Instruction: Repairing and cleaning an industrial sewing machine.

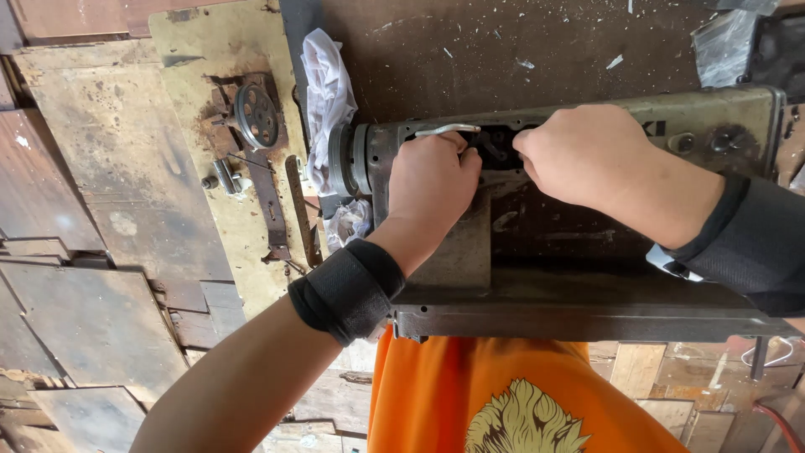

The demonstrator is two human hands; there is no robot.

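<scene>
Orange shirt [470,377] below, both hands [432,180] curl into a grimy metal sewing machine [721,126], left pinching a bent rod [447,129].

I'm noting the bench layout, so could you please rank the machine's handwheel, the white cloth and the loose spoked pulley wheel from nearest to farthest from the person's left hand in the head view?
From the left hand:
1. Handwheel, on the machine's end just left of the hand.
2. White cloth, draped up-left, behind the handwheel.
3. Spoked pulley wheel, farther left on the bench.

left hand [432,180] fisted, right hand [579,155] curled, 2 forearms converging, wrists banded
</scene>
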